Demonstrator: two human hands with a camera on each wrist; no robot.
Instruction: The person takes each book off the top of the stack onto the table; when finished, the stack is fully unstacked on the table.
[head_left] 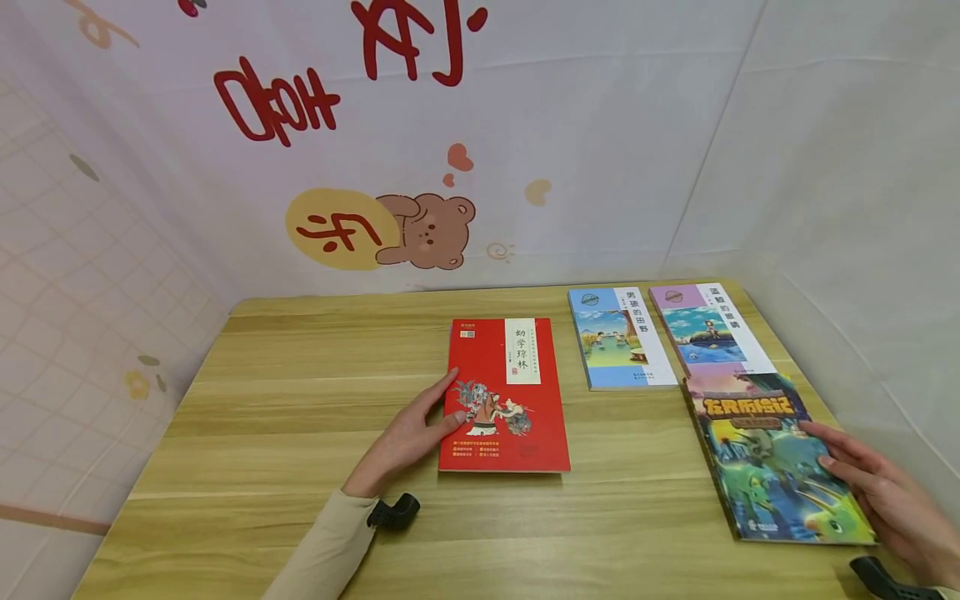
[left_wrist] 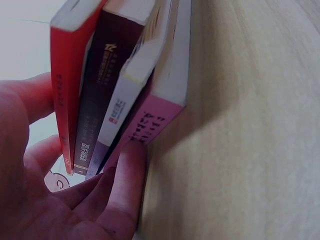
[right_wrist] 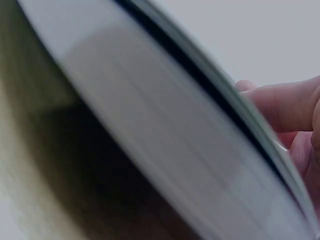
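Nearest us, at the right of the worktop (head_left: 300, 375), our right hand (head_left: 900, 500) lies at the side of the dinosaur book (head_left: 772, 467), thumb and forefinger reaching onto the cover; what the other fingers do underneath is hidden, so we cannot tell how firmly we have hold of it. To handle this book well, we probably want thumb above and fingers below, so the pages stay together and the cover does not bend. A little farther off, our left hand (head_left: 405, 437) has its fingers fairly straight and spread against the spine side of 4 stacked books, not wrapped round them: the red book (head_left: 498, 358) on top, then a dark-spined book (left_wrist: 107, 65), a pale-spined book (left_wrist: 122, 95) and a pink-spined book (left_wrist: 155, 117) lowest. The spines look slightly stepped, so we judge that even pressure from top to bottom squares them better than a push on the red cover alone. Beyond, the blue book (head_left: 615, 337) and the pink-and-white book (head_left: 705, 333) lie side by side; we should take care that the dinosaur book does not nudge the latter's near edge.
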